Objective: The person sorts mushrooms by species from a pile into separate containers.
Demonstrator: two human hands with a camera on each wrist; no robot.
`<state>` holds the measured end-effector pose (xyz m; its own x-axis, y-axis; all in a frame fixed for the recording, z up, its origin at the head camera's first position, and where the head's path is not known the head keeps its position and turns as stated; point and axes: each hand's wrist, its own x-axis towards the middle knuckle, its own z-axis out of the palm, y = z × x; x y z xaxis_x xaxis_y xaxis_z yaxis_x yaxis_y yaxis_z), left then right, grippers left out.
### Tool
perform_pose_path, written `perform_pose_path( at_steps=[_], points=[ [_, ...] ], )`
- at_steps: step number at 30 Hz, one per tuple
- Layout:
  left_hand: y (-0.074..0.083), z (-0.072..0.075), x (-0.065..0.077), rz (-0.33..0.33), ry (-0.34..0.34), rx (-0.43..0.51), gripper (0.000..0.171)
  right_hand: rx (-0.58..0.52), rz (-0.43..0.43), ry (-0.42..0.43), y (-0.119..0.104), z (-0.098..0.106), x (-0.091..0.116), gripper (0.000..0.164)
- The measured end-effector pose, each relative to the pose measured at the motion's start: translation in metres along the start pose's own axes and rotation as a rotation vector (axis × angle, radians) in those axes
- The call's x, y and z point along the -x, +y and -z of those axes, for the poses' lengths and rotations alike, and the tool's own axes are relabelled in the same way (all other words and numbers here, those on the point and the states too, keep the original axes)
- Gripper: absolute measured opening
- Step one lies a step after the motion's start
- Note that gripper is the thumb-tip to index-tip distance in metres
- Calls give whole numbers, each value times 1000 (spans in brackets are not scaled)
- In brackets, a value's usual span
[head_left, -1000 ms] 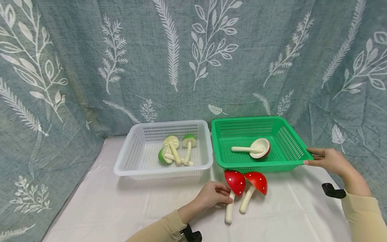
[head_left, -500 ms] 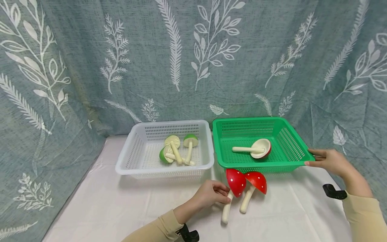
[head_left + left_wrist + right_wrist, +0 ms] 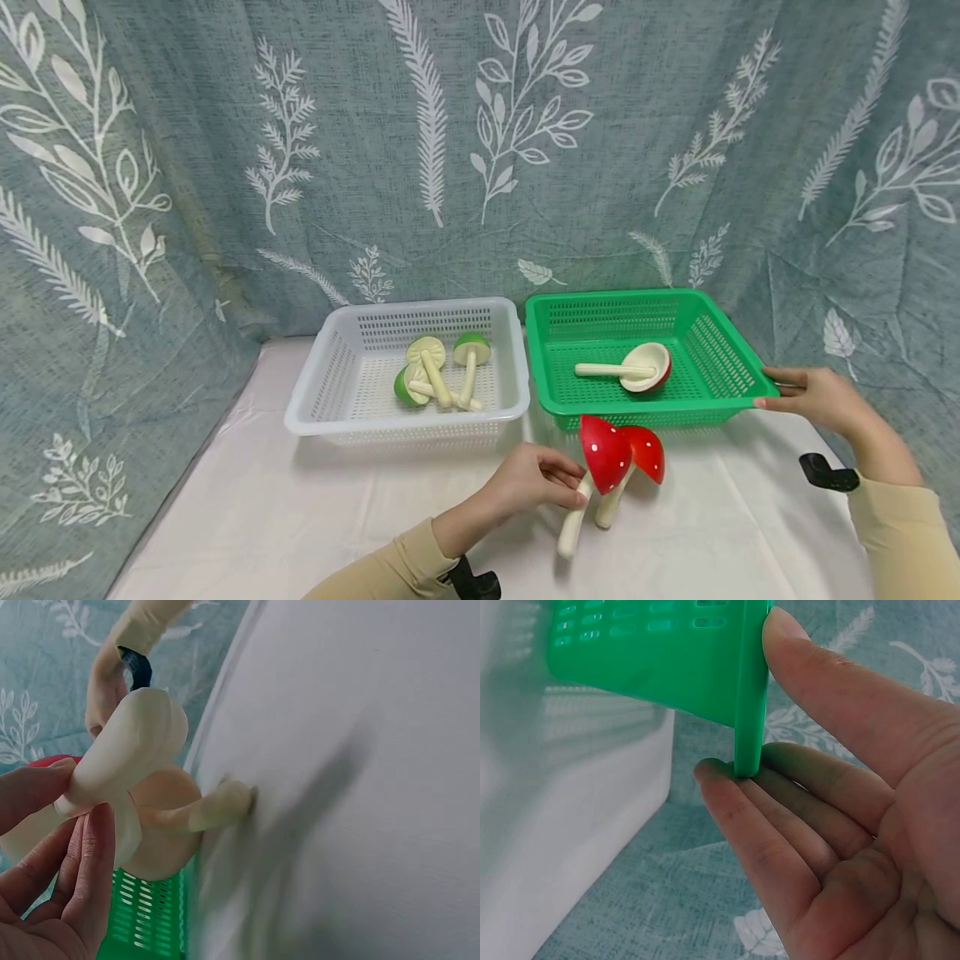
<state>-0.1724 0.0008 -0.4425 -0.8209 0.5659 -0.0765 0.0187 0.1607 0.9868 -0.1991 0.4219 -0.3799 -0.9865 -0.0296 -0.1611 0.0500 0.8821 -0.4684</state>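
With thumb and fingers, my left hand (image 3: 528, 483) pinches the cream stem of a toy mushroom (image 3: 604, 454) that has a red, white-dotted cap. It is tilted, its stem end just above the cloth. Behind it lies a second red toy mushroom (image 3: 649, 455), partly hidden. My right hand (image 3: 821, 404) holds the right front corner of a green basket (image 3: 645, 407); in the right wrist view the thumb touches the rim (image 3: 751, 697) and the fingers reach under it. Inside the basket lies another red-capped mushroom (image 3: 647, 368), underside up.
Left of the green basket stands a white basket (image 3: 405, 426) with several green-capped toy mushrooms (image 3: 471, 348). A pale cloth (image 3: 315, 508) covers the table. Behind the baskets hangs a grey-green curtain (image 3: 360, 167) with white leaf prints.
The held mushroom has come up off the cloth and shifted right with my left hand, now overlapping the second mushroom. My right hand has stayed at the green basket's corner.
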Motion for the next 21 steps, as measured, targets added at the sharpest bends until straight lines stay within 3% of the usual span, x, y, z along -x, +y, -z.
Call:
perform_pose_path(
  at_steps=[9,21],
  points=[
    [15,-1,-5,-49,-15,11,22,-2,9,5,0,-1,0,90],
    [36,11,-20,-83,1,-29,22,-10,7,5,-1,-1,2,91]
  ],
)
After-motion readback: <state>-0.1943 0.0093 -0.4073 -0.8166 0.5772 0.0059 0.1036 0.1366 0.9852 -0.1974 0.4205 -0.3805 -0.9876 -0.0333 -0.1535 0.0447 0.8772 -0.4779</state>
